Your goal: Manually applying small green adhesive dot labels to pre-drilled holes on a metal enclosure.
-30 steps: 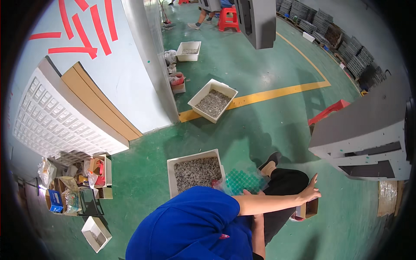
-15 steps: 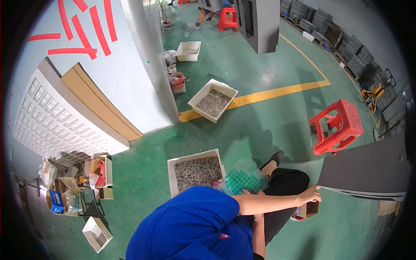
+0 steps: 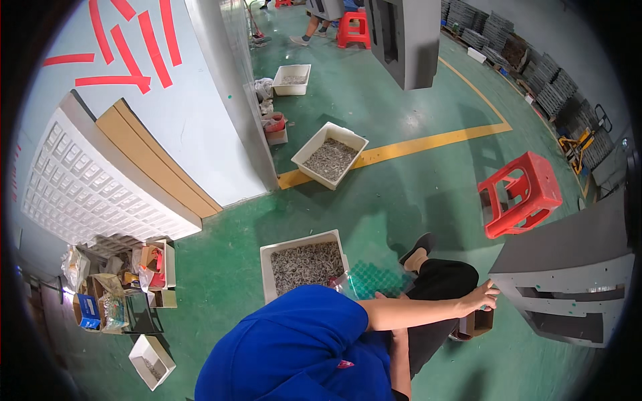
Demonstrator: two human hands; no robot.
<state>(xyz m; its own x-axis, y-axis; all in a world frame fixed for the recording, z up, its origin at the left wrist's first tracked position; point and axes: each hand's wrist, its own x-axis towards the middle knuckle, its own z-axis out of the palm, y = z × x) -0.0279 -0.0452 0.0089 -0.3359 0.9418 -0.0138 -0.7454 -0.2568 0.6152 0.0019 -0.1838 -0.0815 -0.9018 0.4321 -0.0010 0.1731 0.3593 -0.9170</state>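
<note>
A clear sheet of green dots [image 3: 374,277] is carried between a tray of small metal-looking parts [image 3: 266,274] at its 9 o'clock and the black-trousered leg [image 3: 445,294] at its 3. Its lower edge seems to be pinched by the right hand [image 3: 381,295], which is reached in beneath the left forearm [image 3: 408,315]; it is probably kept flat and near the lap so that the dots stay exposed and within easy reach.

At 3 o'clock, the left hand [image 3: 479,299] is extended with bent fingers to the near edge of a grey slotted panel [image 3: 568,271]. Whether the panel is touched, or anything tiny is gripped, cannot be told. Green specks are seen on the panel; it is held clear of the floor [image 3: 227,254] by a support out of view, presumably so its face can be reached from a seat.

Below that hand, at 4 o'clock, a small brown box [image 3: 480,323] is placed close by, likely for convenience. A red stool [image 3: 528,190] is stood at 2 o'clock, and a second tray [image 3: 331,154] at 11.
</note>
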